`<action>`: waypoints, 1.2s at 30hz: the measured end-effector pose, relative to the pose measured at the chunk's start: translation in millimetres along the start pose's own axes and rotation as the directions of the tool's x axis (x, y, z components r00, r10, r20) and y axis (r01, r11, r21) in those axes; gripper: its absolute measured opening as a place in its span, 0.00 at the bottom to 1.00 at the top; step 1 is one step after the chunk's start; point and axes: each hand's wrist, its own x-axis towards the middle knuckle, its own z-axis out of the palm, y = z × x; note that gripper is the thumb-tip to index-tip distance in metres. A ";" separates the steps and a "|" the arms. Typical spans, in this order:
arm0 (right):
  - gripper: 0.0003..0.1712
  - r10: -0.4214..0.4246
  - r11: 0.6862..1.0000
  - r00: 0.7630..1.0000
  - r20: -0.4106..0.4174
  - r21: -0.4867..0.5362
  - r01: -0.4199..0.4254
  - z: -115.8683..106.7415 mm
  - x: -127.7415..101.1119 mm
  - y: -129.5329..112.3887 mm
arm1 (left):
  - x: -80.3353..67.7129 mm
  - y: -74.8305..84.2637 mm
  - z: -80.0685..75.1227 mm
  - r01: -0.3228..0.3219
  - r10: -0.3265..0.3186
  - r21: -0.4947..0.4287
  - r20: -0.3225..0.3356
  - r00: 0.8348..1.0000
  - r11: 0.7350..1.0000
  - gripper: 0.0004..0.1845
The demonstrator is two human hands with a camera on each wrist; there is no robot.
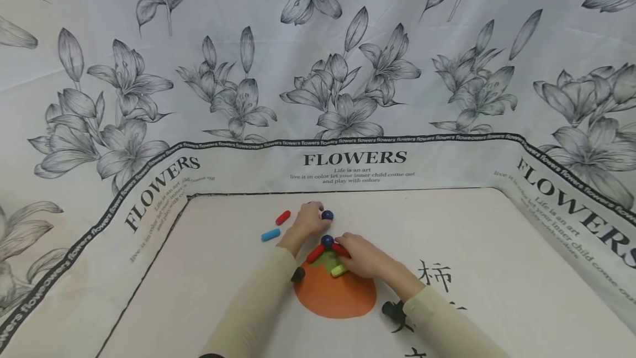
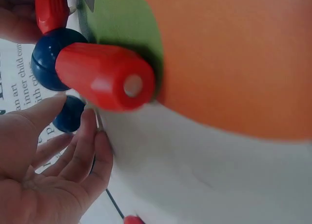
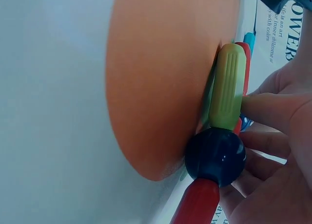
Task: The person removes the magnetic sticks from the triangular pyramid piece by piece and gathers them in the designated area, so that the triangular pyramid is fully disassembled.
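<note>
In the head view my left hand (image 1: 309, 219) pinches a loose dark blue ball (image 1: 327, 215) between thumb and fingertips. Just nearer to me lies a joined magnetic piece: a second blue ball (image 1: 327, 242) with a red rod (image 1: 315, 253) slanting left and another red rod (image 1: 340, 249) slanting right. My right hand (image 1: 365, 257) holds that right red rod. A yellow-green rod (image 1: 338, 270) runs out from beneath this hand. The right wrist view shows it meeting a blue ball (image 3: 215, 156), from which a further red rod (image 3: 197, 204) extends. The left red rod's free end shows a metal disc in the left wrist view.
A loose red rod (image 1: 283, 217) and a light blue rod (image 1: 270, 235) lie left of my left hand. Under the piece is a printed orange persimmon (image 1: 335, 297) with green leaves. Black characters are printed at right. Flower-patterned cloth (image 1: 348, 98) rises behind the table.
</note>
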 end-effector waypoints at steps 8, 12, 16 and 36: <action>0.25 0.028 0.999 1.000 -0.015 0.034 -0.027 -2.6 11.2 0.4 | -16.7 -21.2 -20.7 -0.086 0.087 -0.013 0.053 0.995 0.996 0.23; 0.25 0.077 0.994 0.997 -0.031 0.079 -0.074 -4.0 18.8 1.5 | -32.4 -32.9 -29.7 -0.125 0.128 -0.033 0.139 0.982 0.992 0.19; 0.23 0.090 0.989 0.995 -0.031 0.118 -0.086 -3.6 26.9 4.0 | -50.9 -40.9 -32.2 -0.126 0.135 -0.056 0.205 0.969 0.990 0.18; 0.09 0.078 0.984 0.995 -0.057 0.165 -0.067 4.7 47.9 4.2 | -81.6 -47.7 -21.4 -0.123 0.141 -0.092 0.234 0.962 0.988 0.09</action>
